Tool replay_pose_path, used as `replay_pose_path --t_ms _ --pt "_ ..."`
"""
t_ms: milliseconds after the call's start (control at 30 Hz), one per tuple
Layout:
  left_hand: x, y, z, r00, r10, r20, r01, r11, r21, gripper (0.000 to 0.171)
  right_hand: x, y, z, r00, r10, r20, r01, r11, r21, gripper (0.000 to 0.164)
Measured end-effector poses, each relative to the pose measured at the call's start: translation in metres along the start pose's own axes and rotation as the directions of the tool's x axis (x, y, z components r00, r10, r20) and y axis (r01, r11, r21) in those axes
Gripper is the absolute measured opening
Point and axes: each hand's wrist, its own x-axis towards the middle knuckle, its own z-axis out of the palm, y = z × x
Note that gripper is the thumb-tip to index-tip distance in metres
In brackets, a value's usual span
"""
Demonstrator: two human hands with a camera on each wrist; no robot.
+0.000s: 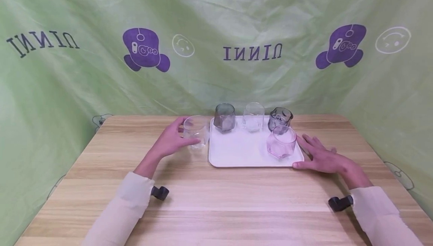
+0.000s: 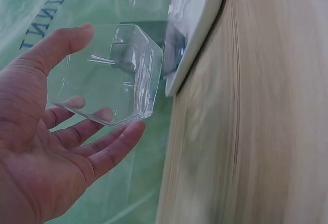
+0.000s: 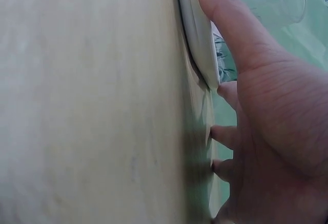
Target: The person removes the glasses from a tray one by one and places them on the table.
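My left hand [image 1: 171, 139] holds a clear faceted drinking glass [image 1: 196, 128] just left of the white tray [image 1: 236, 154]. In the left wrist view the thumb lies on one side of this glass and the fingers curve round the other; whether its base touches the table I cannot tell. At the tray's right end, my right hand [image 1: 321, 157] rests with spread fingers. Its thumb touches the near right corner of the tray, and the other fingertips reach down beside the rim. A pink glass [image 1: 280, 149] stands on the tray close to that hand.
Along the tray's back stand a smoky grey glass [image 1: 224, 119], another clear glass [image 1: 253, 116] and a dark wavy glass [image 1: 275, 120], partly behind the pink one. The wooden table [image 1: 216, 201] ends at a green printed curtain [image 1: 203, 80].
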Motion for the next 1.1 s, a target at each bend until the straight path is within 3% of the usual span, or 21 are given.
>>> replay_pose_path --t_ms 367,600,1100 --pt "-0.007 -0.035 -0.036 0.996 -0.064 -0.066 0.06 0.996 -0.058 0.088 -0.001 0.0 -0.002 1.0 0.004 0.002 -0.004 1.0 -0.004 0.107" --pt "-0.007 -0.049 -0.056 0.988 -0.09 -0.127 0.084 0.995 -0.056 0.087 -0.001 -0.001 0.0 1.0 -0.001 0.001 0.001 1.0 0.003 0.107" --pt "-0.007 -0.075 -0.083 0.956 -0.172 -0.236 0.153 0.983 -0.098 0.096 0.001 -0.002 -0.001 1.0 0.005 0.008 -0.005 1.0 0.0 0.107"
